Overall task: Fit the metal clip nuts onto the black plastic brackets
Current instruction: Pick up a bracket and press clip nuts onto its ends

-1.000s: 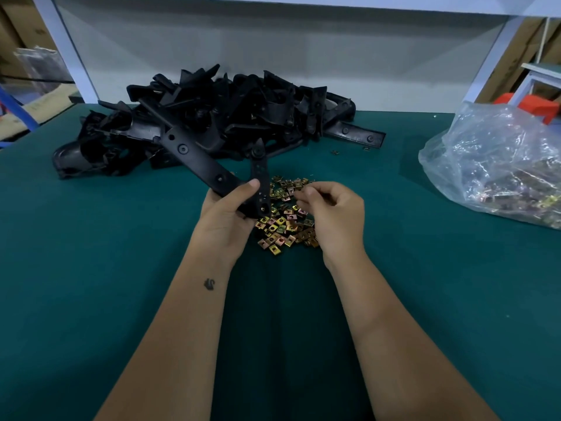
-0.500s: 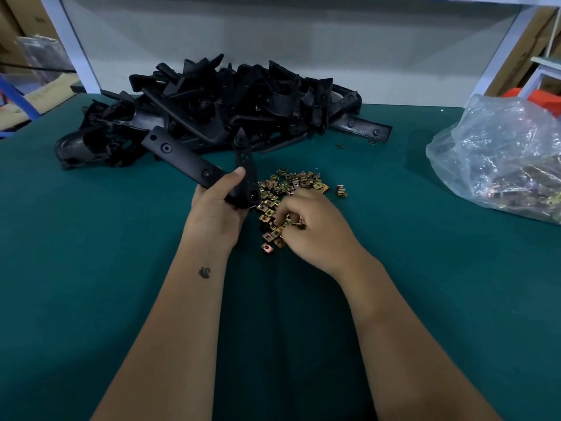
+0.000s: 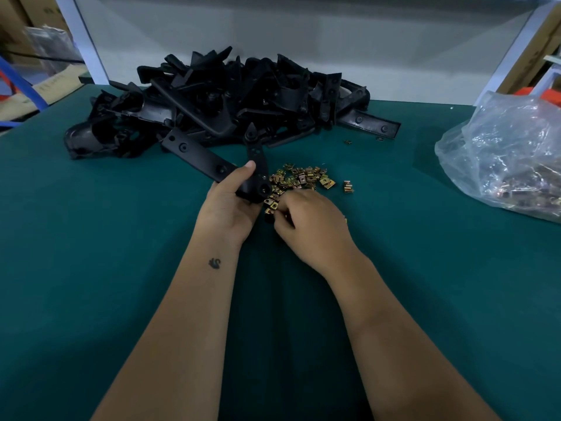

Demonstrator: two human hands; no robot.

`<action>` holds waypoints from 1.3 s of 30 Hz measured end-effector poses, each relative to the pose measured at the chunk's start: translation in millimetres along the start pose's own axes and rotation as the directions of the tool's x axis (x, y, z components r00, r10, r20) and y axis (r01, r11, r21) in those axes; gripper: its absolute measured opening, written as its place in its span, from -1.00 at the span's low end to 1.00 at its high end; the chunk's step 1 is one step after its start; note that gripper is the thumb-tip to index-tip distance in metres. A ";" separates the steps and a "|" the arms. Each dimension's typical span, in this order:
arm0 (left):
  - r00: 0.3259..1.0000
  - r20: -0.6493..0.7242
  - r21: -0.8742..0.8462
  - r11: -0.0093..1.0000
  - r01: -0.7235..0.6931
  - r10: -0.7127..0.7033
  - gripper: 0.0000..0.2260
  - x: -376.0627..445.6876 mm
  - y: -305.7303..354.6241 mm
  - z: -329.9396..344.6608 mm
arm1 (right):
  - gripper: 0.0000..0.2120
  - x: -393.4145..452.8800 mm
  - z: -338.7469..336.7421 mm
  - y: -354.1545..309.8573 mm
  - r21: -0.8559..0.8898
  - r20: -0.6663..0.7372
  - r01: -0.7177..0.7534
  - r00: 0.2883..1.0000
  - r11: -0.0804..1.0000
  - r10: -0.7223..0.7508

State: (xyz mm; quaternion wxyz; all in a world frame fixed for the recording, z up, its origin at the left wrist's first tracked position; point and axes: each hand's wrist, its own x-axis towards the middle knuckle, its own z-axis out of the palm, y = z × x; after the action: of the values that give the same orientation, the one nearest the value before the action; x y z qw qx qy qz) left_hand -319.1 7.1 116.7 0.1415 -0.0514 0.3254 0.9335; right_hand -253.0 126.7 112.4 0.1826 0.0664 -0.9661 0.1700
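With the left hand [image 3: 230,205] gripping the black bracket [image 3: 258,174] just above the clip nuts [image 3: 303,179] on the green mat [image 3: 91,253], we should let the right hand [image 3: 309,220], curled over the pile's near edge, take one nut only, though we cannot tell whether it holds one.

Table cover [image 3: 91,268]: dark teal green, plain, no pattern.
Bracket pile [image 3: 230,98]: matte black throughout.
Held bracket [image 3: 209,161]: same black, in left hand [image 3: 226,205].
Clip nuts [image 3: 303,179]: brassy yellow-gold with darker bronze patches, slight sheen.
Left wrist: small black swan-like tattoo [image 3: 215,263].
Plastic bag [image 3: 504,153]: clear, whitish glare on creases; dull brown-gold contents showing through.
Back panel [image 3: 303,41]: pale grey-white.
Frame posts [image 3: 82,41]: white.
Cartons [image 3: 18,22] at far left: brown cardboard.
Object [image 3: 551,94] behind bag: orange-red.
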 end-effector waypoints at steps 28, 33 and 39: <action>0.956 0.201 0.305 0.941 0.145 -0.212 -0.53 -15.2 -2.9 5.4 | -0.86 4.9 -16.9 7.6 0.976 0.146 -0.030 0.823 -0.215 0.548; 0.959 0.189 0.289 0.946 0.150 -0.210 -0.57 -14.9 -2.4 5.1 | -0.85 4.9 -16.7 7.9 0.979 0.148 -0.045 0.828 -0.198 0.542; 0.963 0.191 0.340 0.933 0.119 -0.192 -0.58 -13.3 -3.3 4.3 | -0.84 4.8 -16.6 7.8 0.984 0.144 -0.057 0.819 -0.171 0.555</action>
State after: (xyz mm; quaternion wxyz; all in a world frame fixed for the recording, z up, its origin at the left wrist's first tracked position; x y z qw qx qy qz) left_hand -305.5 9.2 120.6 0.2573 0.0509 0.4518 0.8527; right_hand -253.4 139.5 126.3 0.1895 -0.0940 -0.4611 0.8618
